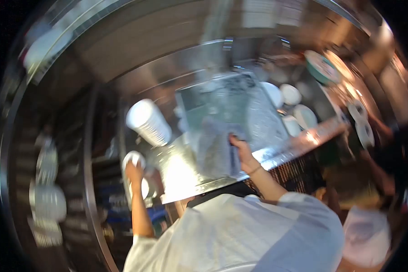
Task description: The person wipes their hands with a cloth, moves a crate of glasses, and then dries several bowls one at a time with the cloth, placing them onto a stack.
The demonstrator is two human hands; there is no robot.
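My left hand [133, 172] is closed on a small round white dish [134, 158] at the left end of the metal counter; blur hides whether it is a bowl or a cup. A second white round piece [144, 187] shows just below that hand. My right hand [244, 152] grips the edge of a pale grey cloth [215, 147], which hangs over the front of the sink. Behind the cloth lies the sink basin [269, 131], holding greenish-grey water with some foam. Beyond my left hand stands a tall stack of white dishes [149, 122], leaning in view.
Several white bowls [305, 117] sit right of the basin. A green-rimmed round container [322, 68] stands farther right. Shelves with stacked white dishes [50, 201] line the left side. Another person's arm [378, 174] is at the right, near white dishes [361, 124].
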